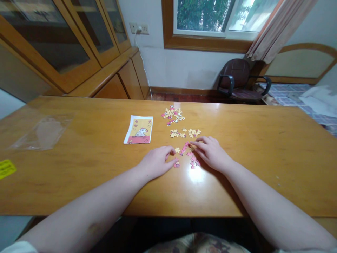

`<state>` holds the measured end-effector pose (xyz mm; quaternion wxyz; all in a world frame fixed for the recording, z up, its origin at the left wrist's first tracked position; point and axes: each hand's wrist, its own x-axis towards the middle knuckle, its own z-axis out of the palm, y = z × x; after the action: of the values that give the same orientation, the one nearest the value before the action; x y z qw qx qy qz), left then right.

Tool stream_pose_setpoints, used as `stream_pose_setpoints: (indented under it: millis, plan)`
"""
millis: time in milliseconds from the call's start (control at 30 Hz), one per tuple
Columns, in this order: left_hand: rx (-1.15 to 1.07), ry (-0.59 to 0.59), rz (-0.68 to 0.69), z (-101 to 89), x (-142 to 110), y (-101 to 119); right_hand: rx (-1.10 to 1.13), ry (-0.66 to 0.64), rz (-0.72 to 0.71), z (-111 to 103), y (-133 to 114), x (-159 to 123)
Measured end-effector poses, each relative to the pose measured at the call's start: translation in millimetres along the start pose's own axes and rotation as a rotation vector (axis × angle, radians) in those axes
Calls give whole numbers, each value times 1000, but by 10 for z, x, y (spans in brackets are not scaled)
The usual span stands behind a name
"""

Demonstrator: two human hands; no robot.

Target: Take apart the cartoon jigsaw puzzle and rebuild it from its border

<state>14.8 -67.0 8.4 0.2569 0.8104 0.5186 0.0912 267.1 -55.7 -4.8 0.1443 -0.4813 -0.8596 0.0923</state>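
Pink and yellow jigsaw puzzle pieces lie between my hands on the wooden table. My left hand (158, 162) rests at their left, thumb and curled fingers apart. Its thumb tip touches a pink puzzle piece (177, 163), and a yellow piece (177, 150) lies just past its fingertips. My right hand (210, 152) reaches in from the right with fingers stretched and spread. Its index fingertip is at the end of a slanting pink strip of pieces (184, 149). A cluster of joined pink pieces (193, 161) lies below that hand, partly hidden by it.
Farther back are a row of yellow pieces (194, 133) and a mixed pile (173, 114). Left of them lies a picture card (139, 130) with a white animal. A clear plastic bag (43, 133) and a yellow label (6, 169) are at the table's left.
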Motion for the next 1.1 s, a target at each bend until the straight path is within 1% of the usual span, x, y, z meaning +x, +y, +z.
stream_pose_setpoints:
  millis: [67,167,233,333,400,500,567,667,833,967,1100]
  plan:
    - [3,4,-19,-12,25,-9,-40,10,-6,20,2,14]
    - [15,9,-15,-20,41,-23,-23,14,27,18,9,23]
    - [22,20,28,-11,37,-25,4,13,22,7,-3,22]
    - [83,35,132,21,20,-13,37,-27,-72,0,-53,15]
    - [141,22,182,47,9,1,48,-50,-126,5,-91,9]
    - [164,4,210,71,3,12,48,-29,-118,7,-133,0]
    - [158,20,204,76,10,4,57,-22,-113,-6,-164,-9]
    - [185,54,208,76,33,-21,73,-70,-151,-44,-249,-34]
    - [272,-1,282,66,65,-53,71,-202,-273,-91,-462,-103]
    - [286,47,230,34,71,-62,17,-249,-314,-74,-559,-143]
    - [258,65,182,-3,77,-91,30,-273,-309,-54,-553,-154]
